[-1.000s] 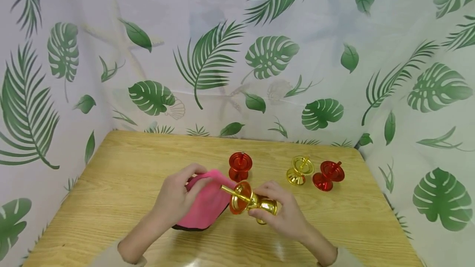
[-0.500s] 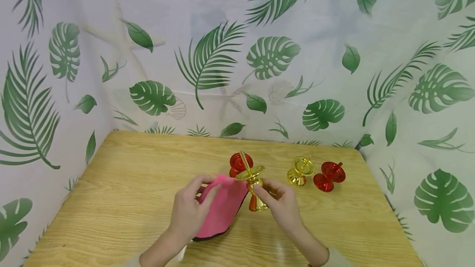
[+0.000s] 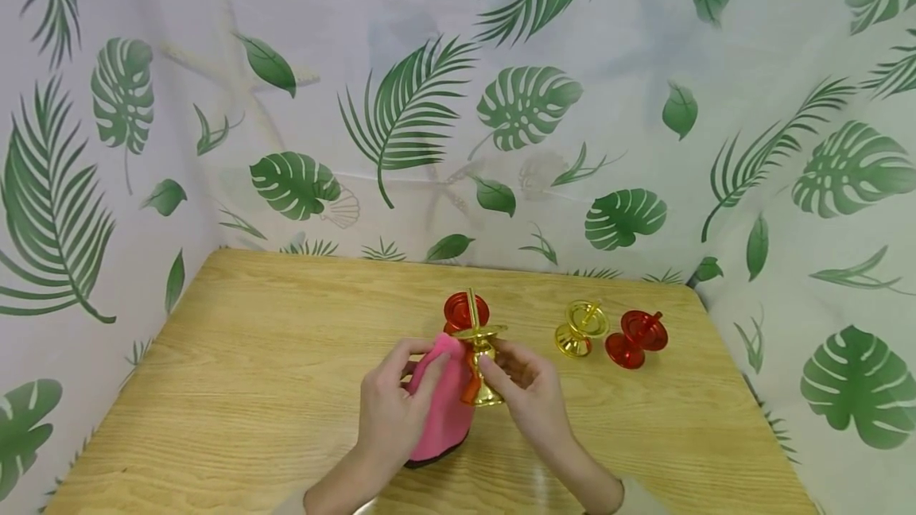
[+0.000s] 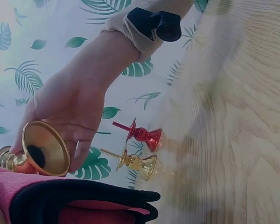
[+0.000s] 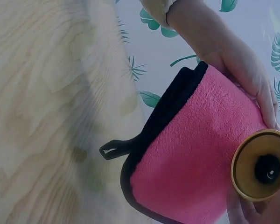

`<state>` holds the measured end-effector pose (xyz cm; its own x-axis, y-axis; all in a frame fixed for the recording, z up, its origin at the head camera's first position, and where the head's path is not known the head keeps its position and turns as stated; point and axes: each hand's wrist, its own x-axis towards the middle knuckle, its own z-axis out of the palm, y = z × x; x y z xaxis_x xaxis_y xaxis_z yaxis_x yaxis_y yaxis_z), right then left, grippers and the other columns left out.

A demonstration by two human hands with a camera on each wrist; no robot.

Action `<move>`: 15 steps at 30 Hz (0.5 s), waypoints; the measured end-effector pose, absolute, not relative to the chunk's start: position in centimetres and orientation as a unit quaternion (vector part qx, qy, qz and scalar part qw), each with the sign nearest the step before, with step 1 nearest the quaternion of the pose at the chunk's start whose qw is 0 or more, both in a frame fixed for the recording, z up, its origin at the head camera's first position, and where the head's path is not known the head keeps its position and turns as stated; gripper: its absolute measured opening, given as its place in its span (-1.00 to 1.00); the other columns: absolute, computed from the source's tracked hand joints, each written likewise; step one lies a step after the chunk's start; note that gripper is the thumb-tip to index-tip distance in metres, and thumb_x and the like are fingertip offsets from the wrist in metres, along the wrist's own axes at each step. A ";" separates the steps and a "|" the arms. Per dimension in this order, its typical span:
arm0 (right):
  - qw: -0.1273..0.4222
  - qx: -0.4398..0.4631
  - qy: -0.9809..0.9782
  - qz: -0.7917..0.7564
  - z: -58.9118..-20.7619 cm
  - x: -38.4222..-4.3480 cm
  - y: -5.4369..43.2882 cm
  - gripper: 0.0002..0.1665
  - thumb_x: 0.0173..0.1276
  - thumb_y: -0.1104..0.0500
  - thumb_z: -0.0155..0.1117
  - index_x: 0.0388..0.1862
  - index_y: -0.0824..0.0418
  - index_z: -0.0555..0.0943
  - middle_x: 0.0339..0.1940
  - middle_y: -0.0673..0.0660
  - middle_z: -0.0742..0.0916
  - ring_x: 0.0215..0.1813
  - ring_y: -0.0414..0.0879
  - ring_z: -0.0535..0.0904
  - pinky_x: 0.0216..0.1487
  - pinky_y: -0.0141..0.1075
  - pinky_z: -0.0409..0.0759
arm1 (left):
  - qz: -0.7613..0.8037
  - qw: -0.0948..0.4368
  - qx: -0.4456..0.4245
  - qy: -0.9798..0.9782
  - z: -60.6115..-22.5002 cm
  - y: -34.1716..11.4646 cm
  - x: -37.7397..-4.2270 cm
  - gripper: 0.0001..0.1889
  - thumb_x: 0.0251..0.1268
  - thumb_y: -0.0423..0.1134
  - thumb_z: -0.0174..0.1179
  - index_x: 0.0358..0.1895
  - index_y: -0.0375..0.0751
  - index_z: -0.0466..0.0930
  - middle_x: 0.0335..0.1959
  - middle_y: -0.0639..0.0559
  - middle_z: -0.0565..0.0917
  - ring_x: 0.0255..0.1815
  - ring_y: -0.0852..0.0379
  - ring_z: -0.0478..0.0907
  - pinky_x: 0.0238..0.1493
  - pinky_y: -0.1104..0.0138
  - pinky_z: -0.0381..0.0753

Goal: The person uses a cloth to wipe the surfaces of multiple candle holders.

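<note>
My left hand pinches a folded pink cloth with a black edge, its upper part against the side of a gold candle holder. My right hand grips that holder by its stem, upright, with its saucer and spike at the top. The right wrist view shows the holder's hollow base beside the cloth, whose black hanging loop sticks out. The left wrist view also shows the base, with the right hand's fingers behind it.
A red candle holder stands just behind the held one, partly hidden. Farther right stand another gold candle holder and a second red one, side by side. A leaf-print curtain hangs behind the wooden table.
The gold candle holder has turned from lying sideways to upright in my right hand. My left hand has moved right with the cloth, bringing it against the holder.
</note>
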<state>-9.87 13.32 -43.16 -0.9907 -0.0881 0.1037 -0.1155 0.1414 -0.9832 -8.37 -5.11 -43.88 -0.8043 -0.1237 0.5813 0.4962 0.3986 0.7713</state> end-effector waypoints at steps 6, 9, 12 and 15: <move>0.016 0.146 -0.747 0.648 -43.1 -9.4 13.9 -0.58 0.46 0.39 0.29 0.25 0.54 0.60 -0.23 -0.17 0.76 -0.22 -0.33 0.69 -0.25 -0.43 0.73 | -0.591 0.233 -0.100 -0.766 -43.2 -4.9 -8.0 -0.84 0.35 -0.31 0.44 -0.08 -0.16 0.71 -0.16 -0.08 0.86 -0.37 0.16 0.82 -0.49 0.52 0.71; 0.024 0.170 -0.742 0.648 -43.0 -9.2 14.3 -0.59 0.46 0.42 0.27 0.24 0.58 0.58 -0.21 -0.22 0.77 -0.19 -0.35 0.70 -0.22 -0.42 0.75 | -0.623 0.192 -0.100 -0.752 -42.9 -4.8 -7.5 -0.78 0.31 -0.33 0.47 -0.03 -0.18 0.73 -0.11 -0.12 0.86 -0.30 0.10 0.85 -0.40 0.47 0.78; 0.042 0.181 -0.745 0.641 -42.9 -9.1 14.6 -0.61 0.44 0.44 0.27 0.21 0.57 0.59 -0.17 -0.25 0.77 -0.14 -0.35 0.71 -0.17 -0.41 0.77 | -0.639 0.162 -0.107 -0.744 -42.8 -4.7 -7.2 -0.73 0.26 -0.36 0.49 0.01 -0.21 0.74 -0.08 -0.14 0.86 -0.24 0.05 0.86 -0.33 0.43 0.81; 0.059 0.182 -0.756 0.626 -42.9 -9.1 14.7 -0.64 0.41 0.45 0.31 0.17 0.51 0.63 -0.14 -0.14 0.79 -0.12 -0.33 0.71 -0.12 -0.39 0.79 | -0.645 0.160 -0.120 -0.738 -42.9 -4.5 -7.1 -0.73 0.24 -0.39 0.49 0.00 -0.24 0.74 -0.08 -0.17 0.85 -0.22 0.03 0.87 -0.32 0.41 0.82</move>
<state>-9.07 14.73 -42.93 -0.9267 -0.2017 0.3169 -0.3492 0.1511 -0.9248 -7.09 -4.54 -42.87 -0.9198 -0.0287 0.3913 0.3839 0.1395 0.9128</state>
